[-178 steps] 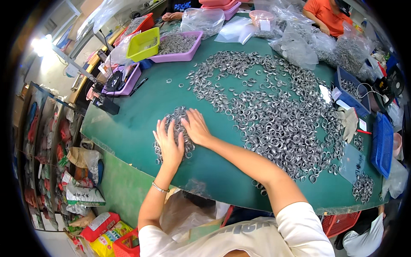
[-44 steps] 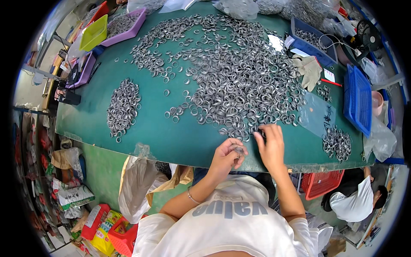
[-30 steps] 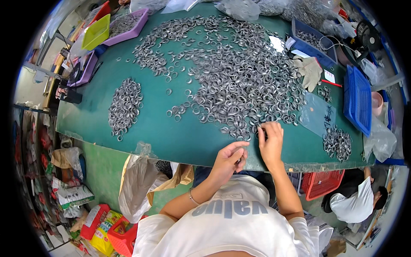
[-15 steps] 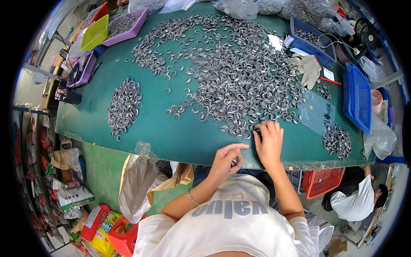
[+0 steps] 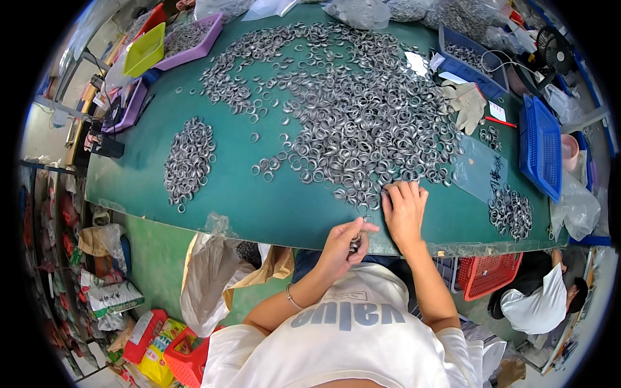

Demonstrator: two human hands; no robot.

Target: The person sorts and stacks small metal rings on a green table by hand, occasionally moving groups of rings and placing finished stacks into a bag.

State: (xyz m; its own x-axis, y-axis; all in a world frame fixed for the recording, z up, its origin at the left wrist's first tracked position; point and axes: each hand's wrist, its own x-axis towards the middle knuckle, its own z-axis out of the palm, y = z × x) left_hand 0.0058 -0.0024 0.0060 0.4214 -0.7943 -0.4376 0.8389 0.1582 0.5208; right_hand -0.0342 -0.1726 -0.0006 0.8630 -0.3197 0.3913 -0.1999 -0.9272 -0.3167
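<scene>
A wide heap of grey metal rings [image 5: 362, 123] spreads over the green tabletop [image 5: 259, 200]. At the table's near edge my left hand [image 5: 347, 242] is closed round a few metal rings [image 5: 355, 244], which show partly between its curled fingers, and its index finger points right. Just right of it, my right hand [image 5: 405, 210] rests at the heap's near edge, fingers bent down onto the rings there; whether it grips one is hidden under the fingertips. A smaller ring pile [image 5: 188, 158] lies to the left, another pile [image 5: 510, 213] to the right.
Blue baskets [image 5: 541, 149], a glove [image 5: 467, 105] and a fan [image 5: 554, 50] line the right side. Purple tray [image 5: 191, 45] and yellow-green tray [image 5: 143, 50] stand far left. A sack [image 5: 210, 278] hangs below the near edge; another person [image 5: 535, 301] is at lower right.
My left hand has turned slightly, its thumb and index finger shifting near the heap's edge. My right hand has moved very little, its fingers curling at the rings.
</scene>
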